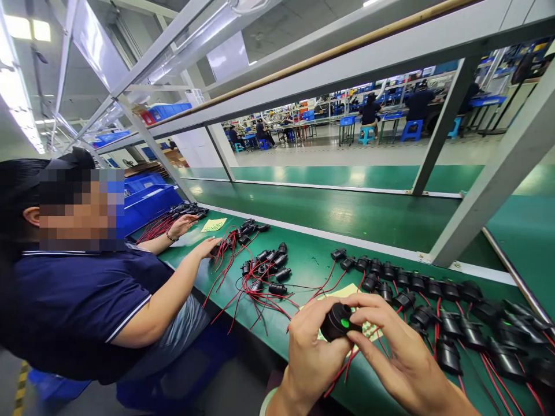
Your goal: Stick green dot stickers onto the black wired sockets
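Left side: a person in a navy-blue shirt [82, 306] is sitting.
Beyond the person: open blue plastic bins [150, 203] are standing.
Overhead: a white metal frame [303, 85] is supporting a blue plastic tray [171, 110].
Background: dark-clothed people [370, 110] are sitting on blue plastic stools [366, 133].

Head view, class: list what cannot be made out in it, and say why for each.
All in the head view:
- Underside of the round black part: hidden by the left hand and the part's own body.
- Much of the yellow sheet: behind the part, the left hand and the right hand.
- Rightmost black fitting: blurred, cut off by the right edge.
- Distant seated person's work: too small.
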{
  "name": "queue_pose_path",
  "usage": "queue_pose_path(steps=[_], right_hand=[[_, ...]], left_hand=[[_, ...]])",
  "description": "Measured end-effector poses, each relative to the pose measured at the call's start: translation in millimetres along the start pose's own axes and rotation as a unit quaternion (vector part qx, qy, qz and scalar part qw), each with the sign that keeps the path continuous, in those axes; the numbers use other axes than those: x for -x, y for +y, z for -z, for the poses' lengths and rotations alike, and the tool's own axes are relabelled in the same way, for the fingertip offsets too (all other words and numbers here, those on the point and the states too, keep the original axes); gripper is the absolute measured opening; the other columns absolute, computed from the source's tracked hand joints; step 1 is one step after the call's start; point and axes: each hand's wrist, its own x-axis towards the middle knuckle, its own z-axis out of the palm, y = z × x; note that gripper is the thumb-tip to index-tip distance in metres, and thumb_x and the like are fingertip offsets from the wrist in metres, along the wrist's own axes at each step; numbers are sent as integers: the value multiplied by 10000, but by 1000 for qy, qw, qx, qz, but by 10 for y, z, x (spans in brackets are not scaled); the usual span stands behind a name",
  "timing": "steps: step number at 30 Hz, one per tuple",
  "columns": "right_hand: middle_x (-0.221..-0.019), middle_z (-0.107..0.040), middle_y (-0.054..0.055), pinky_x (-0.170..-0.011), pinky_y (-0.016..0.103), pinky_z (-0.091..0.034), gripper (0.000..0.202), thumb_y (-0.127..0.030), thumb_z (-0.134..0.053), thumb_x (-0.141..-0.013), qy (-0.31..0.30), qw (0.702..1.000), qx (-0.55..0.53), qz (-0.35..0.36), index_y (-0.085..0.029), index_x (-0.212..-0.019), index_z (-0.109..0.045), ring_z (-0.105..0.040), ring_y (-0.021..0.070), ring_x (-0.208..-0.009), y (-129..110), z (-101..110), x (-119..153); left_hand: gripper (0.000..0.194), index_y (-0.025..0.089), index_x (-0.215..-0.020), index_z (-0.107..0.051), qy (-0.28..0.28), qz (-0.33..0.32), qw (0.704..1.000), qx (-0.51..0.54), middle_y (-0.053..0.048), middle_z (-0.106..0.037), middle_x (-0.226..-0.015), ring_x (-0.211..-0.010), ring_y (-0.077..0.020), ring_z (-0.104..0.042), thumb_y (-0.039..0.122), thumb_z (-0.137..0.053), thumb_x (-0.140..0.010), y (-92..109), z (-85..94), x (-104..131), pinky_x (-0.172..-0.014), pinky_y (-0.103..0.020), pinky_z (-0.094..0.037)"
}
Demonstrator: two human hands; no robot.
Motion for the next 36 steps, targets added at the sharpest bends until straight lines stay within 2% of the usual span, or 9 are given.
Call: queue_pose_path(steps=[5, 12, 17, 21, 24, 29, 33, 36], right_hand=[[-1129, -592, 95, -924, 256, -530, 198, -84, -542, -938, 13, 1000, -10, -3, -204, -1093, -572, -609, 173, -1087, -12, 16, 16], [-1148, -571, 114, -861, 272, -547, 272, -12, -534, -905, 33, 996, 66, 55, -171, -1104, -628, -606, 182, -1044, 2, -6, 50], [-1119, -600, 111, -815, 300, -574, 304, -3, -548, -893, 71, 995, 45, 60, -179, -1118, -652, -626, 198, -1031, 43, -79, 61], [-1103, -640, 94, -806, 310, -593, 338, -23, -563, -892, 93, 994, 31, 49, -221, -1140, -679, -655, 198, -1005, 60, -120, 63], [-1108, -661, 86, -810, 292, -602, 348, -30, -563, -895, 96, 995, 2, 39, -235, -1148, -687, -675, 191, -999, 62, -121, 69], [-1123, -693, 80, -843, 247, -590, 248, -78, -583, -912, 87, 996, -28, 9, -218, -1088, -687, -695, 177, -1000, 56, -78, 101], [-1129, -697, 60, -915, 253, -559, 175, -143, -596, -937, 89, 994, -63, -26, -238, -1064, -670, -681, 172, -1033, 39, -37, 139], [-1144, -674, 55, -948, 250, -537, 179, -245, -615, -955, 102, 988, -95, -62, -257, -1133, -631, -650, 166, -1073, 14, -54, 155]], left_hand=[[283, 170, -888, -691, -15, 20, 1000, -6, 1, -742, -790, -684, -153, -676, 19, -637, -654, 8, -1, 23, -659, -237, -508], [206, 178, -861, -667, -7, -23, 1000, -15, -13, -739, -782, -671, -149, -673, 46, -583, -727, 38, -15, 11, -631, -225, -503], [220, 178, -867, -662, 6, -38, 999, -35, -17, -738, -775, -670, -152, -678, 40, -555, -733, 36, -23, 7, -632, -231, -509], [260, 178, -905, -678, 15, -34, 999, -28, -8, -750, -794, -693, -150, -696, 34, -574, -715, 23, -25, 16, -657, -227, -519], [271, 177, -888, -698, 6, 5, 1000, -3, 7, -754, -778, -674, -139, -698, 38, -617, -670, 22, -22, 26, -662, -209, -524], [306, 183, -857, -720, -12, 61, 998, 33, 32, -757, -755, -640, -125, -691, 15, -637, -615, 53, -22, 28, -651, -185, -529], [295, 183, -838, -713, -11, 67, 997, 32, 39, -750, -737, -637, -129, -690, 8, -676, -604, 71, -22, 21, -653, -190, -536], [293, 192, -869, -708, 0, 45, 999, 20, 33, -758, -767, -661, -138, -697, 32, -726, -625, 72, -23, 18, -680, -204, -549]])
